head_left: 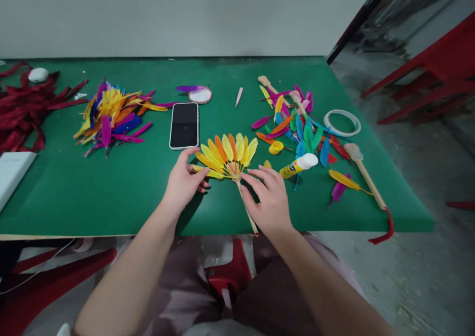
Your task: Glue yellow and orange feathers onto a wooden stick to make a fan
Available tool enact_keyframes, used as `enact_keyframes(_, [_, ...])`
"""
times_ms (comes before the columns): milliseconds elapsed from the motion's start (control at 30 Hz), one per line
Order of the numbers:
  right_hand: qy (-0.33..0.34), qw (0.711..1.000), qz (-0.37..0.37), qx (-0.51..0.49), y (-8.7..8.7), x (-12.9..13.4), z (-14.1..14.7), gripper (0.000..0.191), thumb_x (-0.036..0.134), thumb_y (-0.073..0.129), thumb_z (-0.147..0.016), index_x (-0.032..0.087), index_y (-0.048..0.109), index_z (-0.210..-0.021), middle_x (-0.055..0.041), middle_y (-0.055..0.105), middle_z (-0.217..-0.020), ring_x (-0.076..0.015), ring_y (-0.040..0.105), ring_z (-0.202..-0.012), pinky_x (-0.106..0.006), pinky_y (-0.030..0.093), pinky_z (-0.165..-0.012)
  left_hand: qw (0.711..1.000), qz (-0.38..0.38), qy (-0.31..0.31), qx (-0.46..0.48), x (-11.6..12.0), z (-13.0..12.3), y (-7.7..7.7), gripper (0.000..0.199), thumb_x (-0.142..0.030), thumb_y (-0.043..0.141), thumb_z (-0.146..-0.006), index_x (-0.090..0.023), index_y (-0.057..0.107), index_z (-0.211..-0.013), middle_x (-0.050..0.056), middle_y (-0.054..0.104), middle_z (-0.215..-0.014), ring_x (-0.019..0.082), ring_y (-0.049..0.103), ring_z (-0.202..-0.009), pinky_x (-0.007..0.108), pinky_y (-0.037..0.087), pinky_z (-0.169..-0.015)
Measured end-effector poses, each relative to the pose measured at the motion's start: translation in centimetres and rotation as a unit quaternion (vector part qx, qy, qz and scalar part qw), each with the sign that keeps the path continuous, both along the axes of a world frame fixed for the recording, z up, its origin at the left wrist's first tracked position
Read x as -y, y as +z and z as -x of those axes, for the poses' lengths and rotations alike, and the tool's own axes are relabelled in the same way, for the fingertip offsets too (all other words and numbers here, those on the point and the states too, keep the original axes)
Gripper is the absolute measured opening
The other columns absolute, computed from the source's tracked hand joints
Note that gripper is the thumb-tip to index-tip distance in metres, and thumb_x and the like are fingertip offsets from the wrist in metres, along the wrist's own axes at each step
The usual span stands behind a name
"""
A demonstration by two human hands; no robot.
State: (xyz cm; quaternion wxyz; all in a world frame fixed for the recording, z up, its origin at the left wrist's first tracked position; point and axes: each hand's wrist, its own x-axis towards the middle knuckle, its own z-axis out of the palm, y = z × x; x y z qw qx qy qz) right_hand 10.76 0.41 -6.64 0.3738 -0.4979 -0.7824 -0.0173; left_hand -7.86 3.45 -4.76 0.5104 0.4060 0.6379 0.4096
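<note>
A fan of yellow and orange feathers (228, 150) lies spread on the table, its quills meeting at the top of a thin wooden stick (245, 202). At its left side my left hand (185, 180) pinches a yellow feather (213, 173) between thumb and fingers. My right hand (267, 197) closes its fingertips on the hub where quills and stick join. Right of that hand, a yellow glue stick (293, 168) with a white end lies tilted. Its likely cap, a small yellow cup (275, 148), sits just behind.
A smartphone (184, 125) lies behind my left hand. Mixed feather piles lie left (115, 113) and right (304, 128), near a tape roll (342, 123) and another wooden stick (369, 180). Dark red ribbon strips (25, 108) cover the far left. The green table's (111, 197) front edge is close to me.
</note>
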Motion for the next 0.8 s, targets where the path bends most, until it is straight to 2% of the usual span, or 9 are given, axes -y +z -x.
enact_keyframes(400, [0.007,1.000,0.022,-0.014,-0.22,-0.04,0.05,0.020,0.019,0.056,-0.081,0.019,0.065,-0.100,-0.0076,0.065,-0.097,-0.0246,0.053,-0.106,-0.044,0.048,-0.090,1.000,-0.024,-0.008,-0.008,0.12,0.44,-0.09,0.051,-0.017,0.063,-0.070,-0.021,0.044,-0.117,-0.007,0.054,-0.058,0.007,0.055,-0.041,0.016,0.047,-0.037])
enact_keyframes(800, [0.033,0.998,0.007,0.044,0.06,0.05,0.13,0.020,0.014,0.055,-0.080,0.017,0.070,-0.093,-0.0101,0.065,-0.097,-0.0266,0.052,-0.106,-0.045,0.048,-0.088,0.997,-0.023,-0.029,-0.066,0.05,0.44,-0.63,0.048,-0.020,0.062,-0.072,-0.023,0.044,-0.117,-0.007,0.054,-0.058,0.009,0.057,-0.043,0.015,0.045,-0.036])
